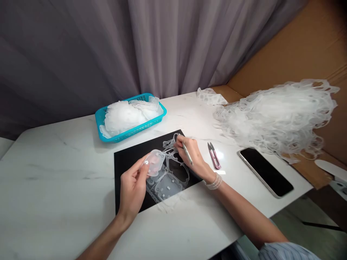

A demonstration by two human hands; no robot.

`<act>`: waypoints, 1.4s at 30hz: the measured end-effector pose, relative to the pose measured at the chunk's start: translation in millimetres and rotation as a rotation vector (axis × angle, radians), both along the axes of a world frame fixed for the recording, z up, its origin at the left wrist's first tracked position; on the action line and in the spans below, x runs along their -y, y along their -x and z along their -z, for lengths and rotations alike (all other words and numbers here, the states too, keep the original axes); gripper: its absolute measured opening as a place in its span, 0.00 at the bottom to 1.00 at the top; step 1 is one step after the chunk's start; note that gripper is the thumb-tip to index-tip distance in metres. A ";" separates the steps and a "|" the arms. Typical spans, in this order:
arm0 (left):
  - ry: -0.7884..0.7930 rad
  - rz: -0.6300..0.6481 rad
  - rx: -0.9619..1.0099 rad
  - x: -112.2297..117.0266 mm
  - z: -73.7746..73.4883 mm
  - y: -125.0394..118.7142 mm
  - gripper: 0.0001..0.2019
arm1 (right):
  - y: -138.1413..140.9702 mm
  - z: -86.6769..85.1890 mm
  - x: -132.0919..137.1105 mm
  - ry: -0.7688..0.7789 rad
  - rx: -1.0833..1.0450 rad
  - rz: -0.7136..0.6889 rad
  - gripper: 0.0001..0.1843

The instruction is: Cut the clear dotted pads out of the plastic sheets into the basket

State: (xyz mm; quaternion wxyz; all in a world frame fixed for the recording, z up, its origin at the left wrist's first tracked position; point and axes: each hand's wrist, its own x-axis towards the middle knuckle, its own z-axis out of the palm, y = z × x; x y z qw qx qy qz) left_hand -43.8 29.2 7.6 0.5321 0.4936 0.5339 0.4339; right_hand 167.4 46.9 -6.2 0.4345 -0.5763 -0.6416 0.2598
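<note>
My left hand (135,182) pinches a translucent, rounded sheet piece (155,163) between thumb and fingers, over a black mat (126,159). In my right hand (191,151) is a slim silver pen-like tool (187,153), whose working end I cannot make out clearly. Clear, cut-out webbing (177,168) lies beside and under my right fingers. Below the held piece, a stack of clear moulded sheets (169,187) with small raised spots rests on the mat and overhangs its front edge.
A turquoise basket (130,133) piled with translucent pieces (124,115) stands at the back. To the right lie pink thread snips (214,156), a phone (265,171) and a large heap of clear webbing scraps (276,112) against cardboard (306,47). A grey curtain (108,47) hangs behind.
</note>
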 end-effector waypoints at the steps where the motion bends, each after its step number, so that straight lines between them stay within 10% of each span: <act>1: 0.017 -0.008 0.034 0.0 0.7 -1.0 0.21 | 0.2 -1.1 -0.8 -0.003 0.004 0.012 0.15; 15: 0.451 0.196 0.417 -24.8 9.1 1.6 0.14 | 6.6 -9.2 2.2 0.362 -0.570 -0.360 0.19; 30: 0.313 0.059 0.375 -21.3 20.2 -29.6 0.17 | 14.7 -13.3 16.0 0.026 -0.072 -0.204 0.15; 36: 0.156 0.065 0.068 -20.6 13.6 -25.1 0.12 | 25.9 -3.2 20.0 -0.105 0.143 -0.259 0.14; 42: 0.178 0.121 0.132 -4.1 -10.2 -31.1 0.13 | -0.2 12.8 5.7 -0.071 0.250 0.013 0.12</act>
